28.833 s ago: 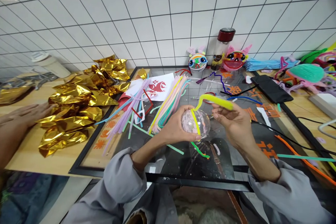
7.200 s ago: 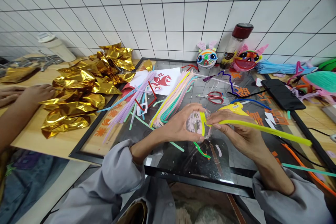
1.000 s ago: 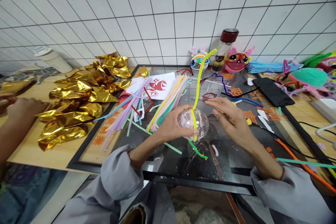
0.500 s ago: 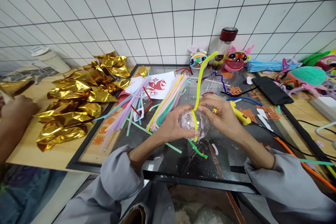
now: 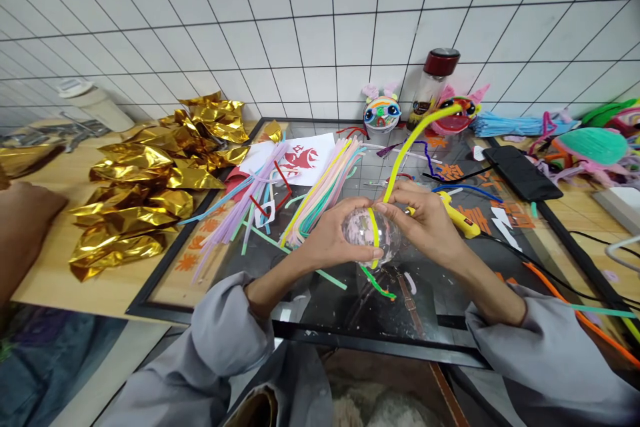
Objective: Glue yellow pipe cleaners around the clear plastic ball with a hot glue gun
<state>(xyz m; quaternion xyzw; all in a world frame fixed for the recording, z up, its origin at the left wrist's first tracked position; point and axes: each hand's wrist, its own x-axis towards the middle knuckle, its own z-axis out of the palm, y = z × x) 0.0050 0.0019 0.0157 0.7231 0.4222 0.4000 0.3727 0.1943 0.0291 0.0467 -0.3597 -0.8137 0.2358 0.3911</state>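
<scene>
Clear ball: the clear ball [image 5: 361,235] is held above the worktop [image 5: 345,312], near the middle of its near edge, a yellow line running down its side.
Yellow strip: the yellow strip [image 5: 414,138] rises from the ball's top, its long axis slanting up and rightward in a curve, the free end towards the worktop's far edge.
Left hand: the left hand [image 5: 334,237] cups the ball from its left, thumb across the front, fingers clasped round it.
Right hand: the right hand [image 5: 425,220] seems to pinch the strip at its root; its fingers are the nearer to the loose length, with the ball just below them and to their left.
Glue gun: the yellow glue gun [image 5: 466,222] lies just beyond the right hand, towards the worktop's right edge.
Bundle: the pastel bundle [image 5: 325,197] lies beyond the left hand, towards the far edge.
Gold foil: the gold foil [image 5: 133,203] sprawls by the left edge, near another person's forearm [image 5: 30,230].
</scene>
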